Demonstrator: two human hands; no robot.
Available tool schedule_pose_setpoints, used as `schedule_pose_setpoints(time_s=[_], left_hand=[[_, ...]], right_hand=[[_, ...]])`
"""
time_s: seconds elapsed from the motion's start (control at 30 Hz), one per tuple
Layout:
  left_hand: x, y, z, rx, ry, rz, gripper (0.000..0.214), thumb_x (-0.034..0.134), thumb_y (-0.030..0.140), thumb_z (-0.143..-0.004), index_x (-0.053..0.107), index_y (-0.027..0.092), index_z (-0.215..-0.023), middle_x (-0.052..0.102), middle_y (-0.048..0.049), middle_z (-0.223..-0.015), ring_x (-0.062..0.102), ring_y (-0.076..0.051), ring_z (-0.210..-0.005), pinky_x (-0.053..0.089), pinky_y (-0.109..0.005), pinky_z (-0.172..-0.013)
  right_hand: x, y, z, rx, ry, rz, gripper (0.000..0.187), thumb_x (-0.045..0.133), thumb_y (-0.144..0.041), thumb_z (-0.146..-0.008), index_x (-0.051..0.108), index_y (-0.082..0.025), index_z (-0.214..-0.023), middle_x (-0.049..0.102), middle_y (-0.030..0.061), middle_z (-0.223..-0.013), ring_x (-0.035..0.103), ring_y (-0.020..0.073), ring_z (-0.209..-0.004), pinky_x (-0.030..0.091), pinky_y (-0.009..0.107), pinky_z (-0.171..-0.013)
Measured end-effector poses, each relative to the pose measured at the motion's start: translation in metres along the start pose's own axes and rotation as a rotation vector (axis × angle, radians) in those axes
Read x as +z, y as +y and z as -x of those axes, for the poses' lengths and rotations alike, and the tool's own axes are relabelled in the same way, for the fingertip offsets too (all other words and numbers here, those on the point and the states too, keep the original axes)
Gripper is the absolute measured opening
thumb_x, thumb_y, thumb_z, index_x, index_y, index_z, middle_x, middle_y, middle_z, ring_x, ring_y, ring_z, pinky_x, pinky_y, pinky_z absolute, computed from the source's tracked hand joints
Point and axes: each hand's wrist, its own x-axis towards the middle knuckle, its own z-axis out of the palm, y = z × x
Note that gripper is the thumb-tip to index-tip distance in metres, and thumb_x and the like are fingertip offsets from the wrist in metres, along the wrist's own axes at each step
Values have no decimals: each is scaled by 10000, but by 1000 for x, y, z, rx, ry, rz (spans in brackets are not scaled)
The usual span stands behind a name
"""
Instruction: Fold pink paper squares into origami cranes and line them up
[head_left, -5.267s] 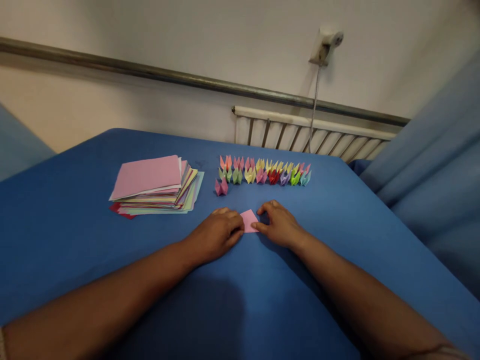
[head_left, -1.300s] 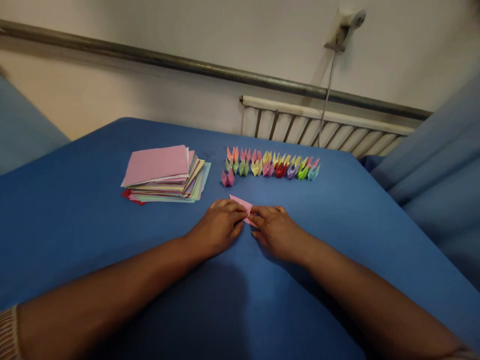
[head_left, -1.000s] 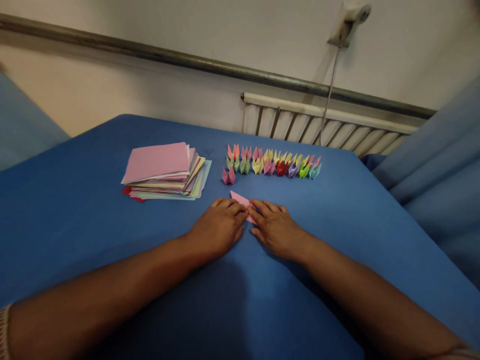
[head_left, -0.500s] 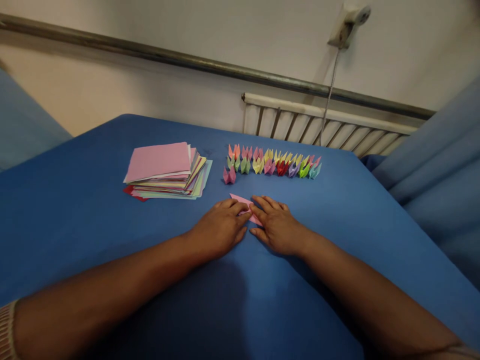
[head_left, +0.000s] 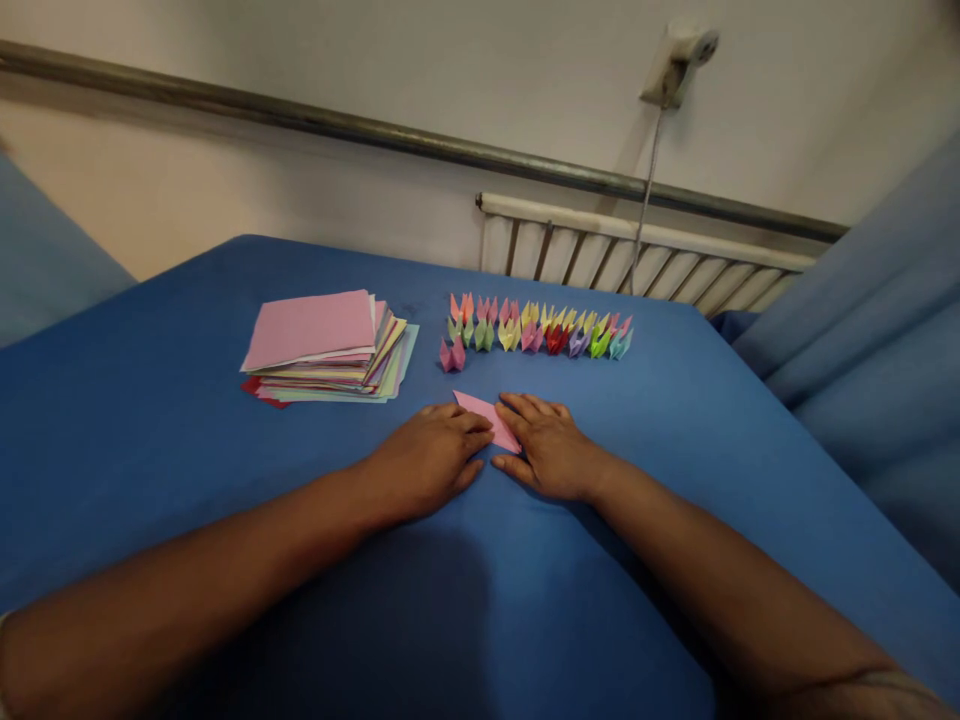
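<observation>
- Basically no pinch: left hand [head_left: 435,455] had fingertips on the left part of the folded pink paper [head_left: 477,405], thumb spread away on the near side.
- Right hand [head_left: 551,448] had fingertips over the paper's right part, thumb apart from them; nothing clamped.
- Paper lay on the blue table cover [head_left: 315,480] between both hands, pointed end toward far left.
- Risk, my guess: light pressure could let the paper slip or spring open; uneven pressing could skew a crease.
- Lone pink origami piece [head_left: 452,355] stood just beyond that tip, apart from it; a far-left slip might knock it over.
- Coloured origami rows [head_left: 556,340] stood farther off.
- Paper stack [head_left: 311,335] sat far left, edges uneven; a careless left-hand sweep could shift sheets.
- Radiator [head_left: 645,240] behind, far right.
</observation>
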Motion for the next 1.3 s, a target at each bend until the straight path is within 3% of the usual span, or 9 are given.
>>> schedule_pose_setpoints(time_s=[0.17,0.27,0.33,0.47,0.77,0.83,0.97,1.13,1.3], left_hand=[[2,-3,-6,-28,33,40,251,504,274,-904,638,181,-1095,671,-79,-1069,588,-225,-993,407,-382,-913],[5,-6,-10,-31,55,36,245,489,267,-919,625,186,-1106,661,-70,-1064,578,-217,-1000,406,-375,-921],[7,-9,-12,-29,61,26,241,467,255,-931,634,194,-1094,658,-68,-1060,574,-216,-1003,409,-375,-916],[11,-13,-13,-15,69,44,235,459,233,-930,653,191,-1056,661,-71,-1034,573,-219,-1008,413,-381,-915],[24,-25,-20,-150,159,223,152,538,290,-879,640,177,-878,622,-73,-1193,530,-228,-1111,389,-390,-977],[26,-27,-21,-195,162,233,174,566,292,-854,633,182,-972,631,-72,-1170,528,-238,-1113,388,-402,-976],[27,-29,-22,-266,193,187,495,619,335,-800,518,190,-1262,575,-104,-1257,443,-294,-1223,340,-467,-1021],[22,-27,-23,-277,177,245,486,639,322,-764,553,162,-1216,607,-118,-1161,506,-297,-1128,389,-458,-979],[17,-16,-21,-232,288,490,470,599,244,-796,506,186,-1253,603,-88,-1151,567,-235,-1065,444,-398,-943]], right_hand=[[3,15,-5,-52,18,-103,691,483,-561,-872,347,-186,-1437,318,136,-1510,275,307,-1373,231,509,-1080],[10,31,-14,-16,186,-264,388,393,-366,-956,544,-198,-1272,512,102,-1368,442,207,-1263,312,418,-1051],[15,40,-19,24,315,-324,308,403,-259,-948,602,-183,-1171,619,88,-1207,527,171,-1149,351,376,-1019],[16,42,-19,35,352,-332,185,531,-125,-844,658,-179,-968,653,57,-1040,567,164,-1016,391,348,-963],[14,14,-13,100,259,-262,187,606,-238,-840,631,-185,-1018,597,64,-973,559,188,-931,436,344,-863],[15,10,-14,109,264,-292,183,605,-254,-847,622,-192,-1019,601,60,-981,568,175,-893,447,328,-825],[18,8,-16,102,289,-390,254,620,-216,-833,590,-210,-1085,627,34,-953,583,147,-809,457,300,-758],[23,13,-17,155,375,-492,365,646,-248,-802,569,-202,-1155,618,39,-966,576,130,-726,466,300,-713],[28,14,-20,133,413,-700,361,682,-319,-760,625,-215,-1101,632,12,-865,526,109,-609,438,258,-588]])
